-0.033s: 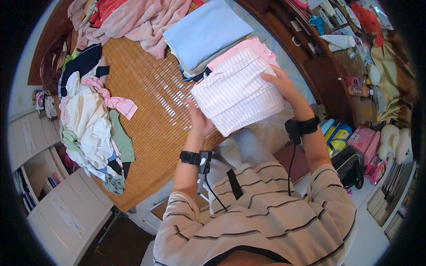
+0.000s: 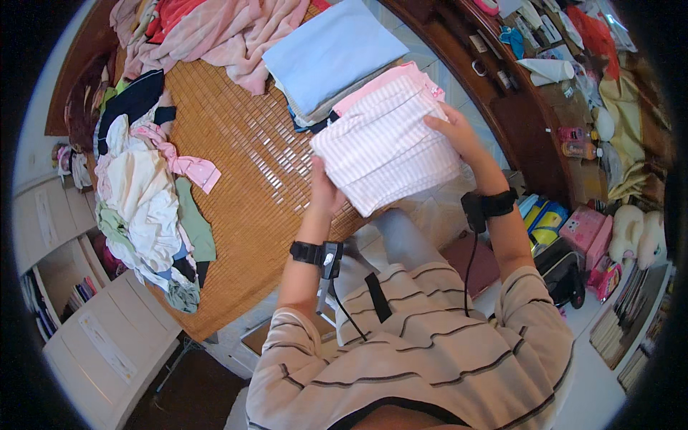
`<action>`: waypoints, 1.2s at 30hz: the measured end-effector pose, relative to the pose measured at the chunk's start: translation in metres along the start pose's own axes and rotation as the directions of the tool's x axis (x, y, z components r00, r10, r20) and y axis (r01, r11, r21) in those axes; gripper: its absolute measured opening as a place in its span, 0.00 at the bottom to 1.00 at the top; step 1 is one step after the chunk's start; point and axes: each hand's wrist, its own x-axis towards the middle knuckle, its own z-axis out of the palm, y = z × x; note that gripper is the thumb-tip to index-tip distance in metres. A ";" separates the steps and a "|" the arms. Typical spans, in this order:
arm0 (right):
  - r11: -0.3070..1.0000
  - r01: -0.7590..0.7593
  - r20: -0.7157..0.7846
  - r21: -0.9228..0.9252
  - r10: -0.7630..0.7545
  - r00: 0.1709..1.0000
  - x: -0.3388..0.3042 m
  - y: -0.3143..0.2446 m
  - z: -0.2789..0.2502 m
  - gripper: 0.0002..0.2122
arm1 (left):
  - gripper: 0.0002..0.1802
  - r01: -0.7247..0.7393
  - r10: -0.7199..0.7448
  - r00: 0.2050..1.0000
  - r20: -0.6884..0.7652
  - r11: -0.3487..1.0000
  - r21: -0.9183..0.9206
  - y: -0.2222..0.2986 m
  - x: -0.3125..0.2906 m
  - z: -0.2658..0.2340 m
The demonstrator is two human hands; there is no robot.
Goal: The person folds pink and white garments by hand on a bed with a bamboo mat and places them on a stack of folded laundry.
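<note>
Both hands clenched on striped folded garment (image 2: 387,147): left hand (image 2: 326,192) at 7 o'clock, right hand (image 2: 455,132) at 3; keep edges squared.

Both hands gripping folded striped cloth (image 2: 387,147), woven mat (image 2: 244,179), clothes pile (image 2: 143,193)

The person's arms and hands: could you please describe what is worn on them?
Both forearms are bare. Each wrist carries a black strap with a small black device: left wristband, right wristband. A thin black cable hangs from each. Short cream sleeves with dark stripes cover the upper arms. No gloves.
</note>
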 end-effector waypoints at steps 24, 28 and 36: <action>-0.048 0.441 0.387 -0.896 -0.571 0.724 0.061 0.026 -0.019 0.26 | 0.20 -0.220 0.383 0.718 0.581 -0.667 0.712 -0.017 0.075 0.060; 0.002 0.447 0.386 -0.895 -0.500 0.775 0.063 0.040 -0.024 0.28 | 0.28 -0.161 0.300 0.802 0.516 -0.724 0.671 -0.032 0.077 0.038; -0.011 0.429 0.378 -0.903 -0.496 0.782 0.067 0.057 -0.025 0.29 | 0.32 -0.149 0.274 0.842 0.465 -0.710 0.688 -0.034 0.076 0.029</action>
